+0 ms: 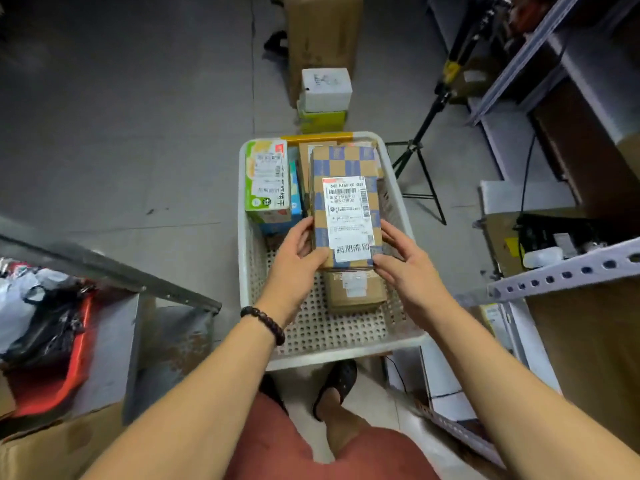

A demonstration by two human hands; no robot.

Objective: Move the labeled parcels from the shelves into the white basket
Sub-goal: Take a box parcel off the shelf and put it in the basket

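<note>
Head view, looking down into a white basket with holes in its walls and bottom, standing on a grey floor. Inside it, at the far left: a green box with a white label, and just beside it a blue box, partly hidden. At the far rim, a yellow strip. Near the middle of the basket, a small brown box with a label, lying on the bottom. More brown cardboard at the far right side, mostly covered.

Over the right half of the basket, a checkered parcel, blue and brown, label facing up. Cannot tell whether resting on the boxes under it or lifted free of them.

Held at its near end from both sides. Left hand, with a dark bead bracelet on the wrist: thumb on top of the near left corner, fingers bent round the left edge. Right hand: thumb at the near right corner, fingers only slightly bent, laid along the right edge and reaching under it. Both hands closed only as far as the width of the parcel.

Beyond the basket, a white foam box on a yellow-green box, and behind them a tall carton. To the right, a black tripod and metal shelves. At the left, a red crate with bags.
</note>
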